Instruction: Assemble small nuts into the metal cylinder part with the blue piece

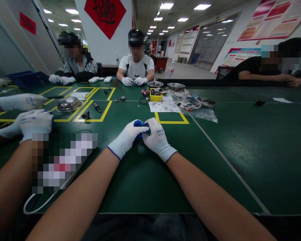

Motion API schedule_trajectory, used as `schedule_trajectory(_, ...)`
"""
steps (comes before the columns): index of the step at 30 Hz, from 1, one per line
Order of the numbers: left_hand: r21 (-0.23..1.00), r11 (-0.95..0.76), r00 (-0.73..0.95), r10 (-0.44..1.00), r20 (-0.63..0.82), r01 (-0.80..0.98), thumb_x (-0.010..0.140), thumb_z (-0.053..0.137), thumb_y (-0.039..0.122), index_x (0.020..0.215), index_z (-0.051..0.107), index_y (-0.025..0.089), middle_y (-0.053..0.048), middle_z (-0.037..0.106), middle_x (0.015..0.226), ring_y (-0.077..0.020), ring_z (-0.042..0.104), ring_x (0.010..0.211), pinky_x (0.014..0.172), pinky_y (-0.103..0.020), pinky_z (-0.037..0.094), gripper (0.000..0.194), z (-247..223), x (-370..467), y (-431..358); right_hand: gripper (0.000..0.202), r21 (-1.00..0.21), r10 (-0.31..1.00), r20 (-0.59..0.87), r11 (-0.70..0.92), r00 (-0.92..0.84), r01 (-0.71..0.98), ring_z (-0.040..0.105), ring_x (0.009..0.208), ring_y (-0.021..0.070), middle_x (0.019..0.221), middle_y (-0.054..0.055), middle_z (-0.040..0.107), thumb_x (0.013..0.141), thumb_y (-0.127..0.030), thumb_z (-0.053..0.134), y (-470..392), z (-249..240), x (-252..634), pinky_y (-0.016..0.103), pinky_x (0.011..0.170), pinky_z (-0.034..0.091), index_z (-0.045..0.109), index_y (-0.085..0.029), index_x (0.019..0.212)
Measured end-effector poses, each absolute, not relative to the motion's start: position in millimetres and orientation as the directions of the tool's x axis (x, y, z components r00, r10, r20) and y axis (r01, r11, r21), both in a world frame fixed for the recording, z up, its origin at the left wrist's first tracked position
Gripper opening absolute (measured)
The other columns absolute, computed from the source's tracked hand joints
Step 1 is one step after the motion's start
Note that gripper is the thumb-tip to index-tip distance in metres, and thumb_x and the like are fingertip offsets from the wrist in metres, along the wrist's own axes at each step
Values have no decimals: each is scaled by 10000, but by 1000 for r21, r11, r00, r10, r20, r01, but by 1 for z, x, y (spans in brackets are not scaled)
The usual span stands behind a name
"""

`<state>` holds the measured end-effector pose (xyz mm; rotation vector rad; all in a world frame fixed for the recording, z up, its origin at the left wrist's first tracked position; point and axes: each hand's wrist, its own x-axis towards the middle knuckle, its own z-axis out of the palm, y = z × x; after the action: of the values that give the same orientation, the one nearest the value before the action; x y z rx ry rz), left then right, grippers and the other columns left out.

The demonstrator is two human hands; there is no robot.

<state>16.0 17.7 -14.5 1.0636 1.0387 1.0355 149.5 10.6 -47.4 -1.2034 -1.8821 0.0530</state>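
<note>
My left hand (127, 136) and my right hand (159, 136) meet above the green table (145, 187). Each wears a white work glove with blue-coated fingers. The fingers of both are closed around a small dark part (147, 129), mostly hidden by the gloves, so I cannot make out its kind. Beyond my hands lies a white sheet (163, 107) with small bits scattered on it. A yellow box (156, 97) filled with dark parts stands at the sheet's far edge.
Left of me, a co-worker's gloved hands (36, 124) work near an upturned metal bowl (69, 104). A blurred white power strip (70, 160) with a cord lies by my left forearm. Cables (198, 102) on a plastic bag lie right of the sheet. Two metal bowls (176, 86) stand farther back.
</note>
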Motion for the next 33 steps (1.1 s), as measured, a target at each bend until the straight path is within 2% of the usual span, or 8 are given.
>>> schedule_trajectory(7,940,265,213,952,-220,-213,661,814,56,739,625,161,6,658,684,-142,630,622,636,-275,528,230,-16,18,21,172,-467,760,631,532,-155,706,560,844,258,929,83,579,745,-139,562,10,-46,149,397,769,487,522,-232,884)
schedule_trajectory(11,940,255,232,951,-203,-225,634,854,67,736,637,154,-2,675,702,-143,643,634,642,-274,543,255,-14,17,20,161,-504,775,618,518,-131,691,556,838,248,928,73,573,762,-136,557,10,-46,148,386,768,486,525,-232,887)
schedule_trajectory(21,958,197,237,961,-146,-209,610,869,100,745,644,160,-6,689,733,-155,655,678,671,-279,544,268,-16,15,19,172,-501,752,645,549,-134,669,574,856,252,930,74,581,757,-133,557,10,-46,148,388,781,495,515,-237,888)
schedule_trajectory(33,949,221,214,961,-173,-225,628,867,92,718,619,160,4,666,681,-149,642,633,642,-268,539,272,-16,18,19,167,-567,762,639,556,-100,608,564,821,229,900,59,583,752,-114,543,9,-46,146,362,762,492,516,-231,868)
